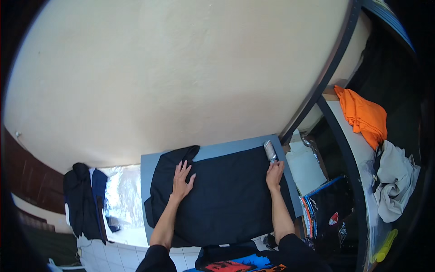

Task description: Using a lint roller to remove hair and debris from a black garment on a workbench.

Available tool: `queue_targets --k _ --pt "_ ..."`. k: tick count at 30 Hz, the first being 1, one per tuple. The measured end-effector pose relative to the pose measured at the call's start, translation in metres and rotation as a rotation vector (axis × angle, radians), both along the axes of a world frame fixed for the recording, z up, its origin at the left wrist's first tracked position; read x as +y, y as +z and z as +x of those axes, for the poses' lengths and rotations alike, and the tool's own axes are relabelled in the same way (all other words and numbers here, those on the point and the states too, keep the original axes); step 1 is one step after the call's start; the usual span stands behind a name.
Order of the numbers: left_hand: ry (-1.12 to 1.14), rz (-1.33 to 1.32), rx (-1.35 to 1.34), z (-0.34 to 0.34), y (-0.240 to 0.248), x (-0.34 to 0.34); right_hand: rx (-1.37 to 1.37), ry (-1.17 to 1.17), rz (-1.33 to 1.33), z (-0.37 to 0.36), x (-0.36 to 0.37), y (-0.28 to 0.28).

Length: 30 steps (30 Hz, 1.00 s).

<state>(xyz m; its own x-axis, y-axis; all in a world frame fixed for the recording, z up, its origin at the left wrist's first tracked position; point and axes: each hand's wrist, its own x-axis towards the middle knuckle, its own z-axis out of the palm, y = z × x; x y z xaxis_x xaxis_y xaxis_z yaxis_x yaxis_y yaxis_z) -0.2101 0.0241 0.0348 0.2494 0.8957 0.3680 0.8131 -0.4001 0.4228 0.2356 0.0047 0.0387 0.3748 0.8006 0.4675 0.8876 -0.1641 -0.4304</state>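
Observation:
A black garment (pixel 226 195) lies spread over a grey-blue board (pixel 217 148), with a sleeve-like part folded at its far left. My left hand (pixel 182 180) rests flat on the cloth at the left, fingers spread. At the far right corner, my right hand (pixel 274 174) is closed round the handle of a lint roller (pixel 269 150). The roller's pale, silvery head touches the cloth near the board's far edge. The handle is mostly hidden by my fingers.
Dark clothes (pixel 84 199) and clear plastic wrap (pixel 124 195) lie left of the board. A shelf on the right holds an orange cloth (pixel 362 115), a light grey cloth (pixel 394 179) and a yellow-green object (pixel 386 246). A pale wall (pixel 181 81) rises behind.

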Motion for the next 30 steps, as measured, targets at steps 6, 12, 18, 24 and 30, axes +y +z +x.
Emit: queue_targets --k 6,12,18,24,30 --pt "0.192 0.061 0.092 -0.035 0.005 -0.029 0.129 0.026 0.075 -0.010 -0.029 0.007" --pt "0.321 -0.019 0.094 -0.075 0.002 -0.020 0.075 0.109 -0.112 -0.044 -0.071 0.019" --pt "0.602 -0.296 -0.144 -0.123 0.015 0.021 0.130 0.206 -0.086 -0.023 -0.064 0.009" --pt "0.480 -0.470 -0.194 -0.168 0.017 0.032 0.099 0.205 -0.089 -0.022 -0.052 0.005" --pt "0.553 -0.530 0.097 -0.159 0.050 -0.012 0.130 0.189 -0.094 -0.026 -0.053 0.014"
